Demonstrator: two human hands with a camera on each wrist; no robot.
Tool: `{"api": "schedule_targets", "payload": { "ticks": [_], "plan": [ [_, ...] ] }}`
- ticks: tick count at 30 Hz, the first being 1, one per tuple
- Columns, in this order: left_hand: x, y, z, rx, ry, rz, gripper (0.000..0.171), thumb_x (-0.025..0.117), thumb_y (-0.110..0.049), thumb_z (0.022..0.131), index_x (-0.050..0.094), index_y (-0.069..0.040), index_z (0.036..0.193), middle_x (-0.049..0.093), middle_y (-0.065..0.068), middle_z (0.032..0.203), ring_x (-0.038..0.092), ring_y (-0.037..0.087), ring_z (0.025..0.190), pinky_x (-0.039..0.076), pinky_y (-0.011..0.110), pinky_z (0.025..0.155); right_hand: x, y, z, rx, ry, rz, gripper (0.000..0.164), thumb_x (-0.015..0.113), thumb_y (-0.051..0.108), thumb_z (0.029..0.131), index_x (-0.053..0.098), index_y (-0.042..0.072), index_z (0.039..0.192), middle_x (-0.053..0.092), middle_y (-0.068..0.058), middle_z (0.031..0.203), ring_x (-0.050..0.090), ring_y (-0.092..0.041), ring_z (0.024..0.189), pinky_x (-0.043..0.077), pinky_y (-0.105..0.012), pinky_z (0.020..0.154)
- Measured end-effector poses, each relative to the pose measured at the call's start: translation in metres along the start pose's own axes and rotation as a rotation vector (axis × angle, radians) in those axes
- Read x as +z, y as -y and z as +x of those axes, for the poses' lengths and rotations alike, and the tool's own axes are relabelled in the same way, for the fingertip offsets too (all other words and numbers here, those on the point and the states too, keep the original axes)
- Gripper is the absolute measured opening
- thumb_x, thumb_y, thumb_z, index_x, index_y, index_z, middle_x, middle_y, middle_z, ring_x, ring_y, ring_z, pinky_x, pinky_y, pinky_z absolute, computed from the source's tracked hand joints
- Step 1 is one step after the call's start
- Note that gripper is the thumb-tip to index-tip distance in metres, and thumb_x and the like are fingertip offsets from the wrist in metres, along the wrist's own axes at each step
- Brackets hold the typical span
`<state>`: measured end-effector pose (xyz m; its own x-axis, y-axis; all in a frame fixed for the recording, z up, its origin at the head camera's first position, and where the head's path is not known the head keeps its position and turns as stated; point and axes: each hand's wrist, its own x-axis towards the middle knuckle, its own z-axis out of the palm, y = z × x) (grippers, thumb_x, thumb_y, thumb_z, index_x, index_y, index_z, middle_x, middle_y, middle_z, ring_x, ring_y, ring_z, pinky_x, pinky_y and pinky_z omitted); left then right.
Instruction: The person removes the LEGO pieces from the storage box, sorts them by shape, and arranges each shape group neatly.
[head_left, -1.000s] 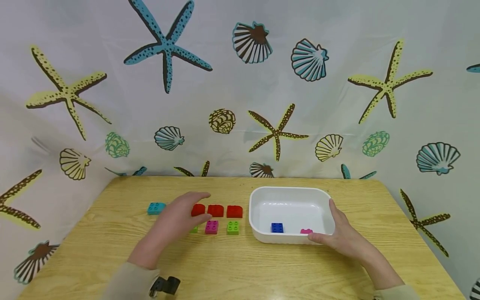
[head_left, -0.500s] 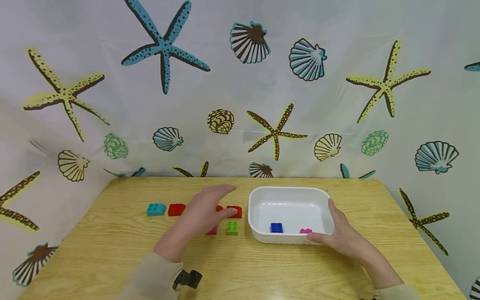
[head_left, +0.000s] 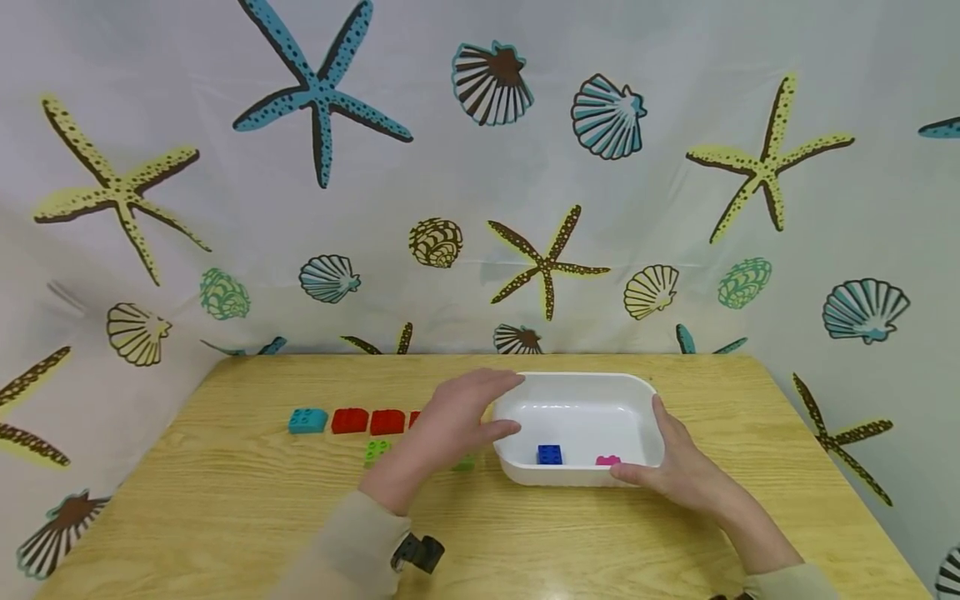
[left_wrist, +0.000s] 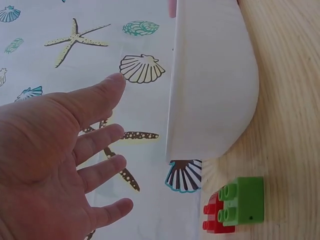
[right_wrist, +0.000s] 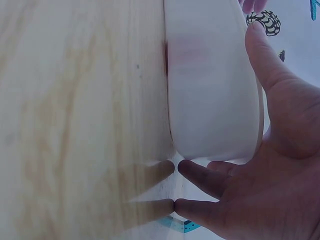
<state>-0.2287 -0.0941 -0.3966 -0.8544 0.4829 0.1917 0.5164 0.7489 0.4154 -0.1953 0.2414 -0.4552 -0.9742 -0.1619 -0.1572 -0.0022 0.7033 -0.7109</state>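
A white plastic tub [head_left: 592, 421] stands on the table, with a blue toy brick [head_left: 549, 455] and a pink toy brick [head_left: 608, 460] inside near its front wall. My right hand [head_left: 686, 471] grips the tub's right front corner, thumb on the front rim and fingers along the end wall. At the tub's left end, my left hand [head_left: 459, 417] holds nothing; its thumb and fingers are spread apart. In the left wrist view a gap shows between that hand and the tub's wall. A green brick [left_wrist: 248, 200] and a red brick [left_wrist: 212, 215] sit beside the tub's left end.
Left of the tub lie a turquoise brick [head_left: 307, 421], red bricks [head_left: 349, 421] in a row and a green brick [head_left: 377, 452] in front of them. My left forearm covers other bricks there. A cloth with starfish and shells [head_left: 547, 262] hangs behind the wooden table [head_left: 225, 517].
My left hand has moved right over the rows of bricks to the tub's left end, fingers still spread. The right hand has stayed at the tub's corner. The head view has shifted slightly.
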Motion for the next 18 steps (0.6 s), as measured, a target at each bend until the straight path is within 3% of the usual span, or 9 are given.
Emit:
{"api": "schedule_targets", "payload": {
  "ticks": [7,18],
  "plan": [
    [0.015,-0.007,0.01,0.03,0.055,0.001,0.065,0.084,-0.031,0.101,0.06,-0.019,0.16,0.058,0.005,0.163,0.042,0.036,0.158,0.024,0.071,0.128,0.0,0.0,0.0,-0.002,-0.006,-0.004,0.141,0.087,0.058,0.091,-0.013,0.002,0.173,0.005,-0.036,0.177,0.021,-0.062,0.158,0.03,-0.08,0.118],
    [0.039,-0.008,0.027,-0.006,0.149,-0.051,0.066,0.083,-0.037,0.101,0.06,-0.024,0.161,0.058,0.0,0.163,0.037,0.029,0.162,0.012,0.073,0.13,-0.001,0.001,-0.002,-0.013,-0.007,0.006,0.139,0.087,0.056,0.092,-0.012,0.001,0.173,0.007,-0.036,0.176,0.026,-0.062,0.155,0.033,-0.079,0.117]
  ]
}}
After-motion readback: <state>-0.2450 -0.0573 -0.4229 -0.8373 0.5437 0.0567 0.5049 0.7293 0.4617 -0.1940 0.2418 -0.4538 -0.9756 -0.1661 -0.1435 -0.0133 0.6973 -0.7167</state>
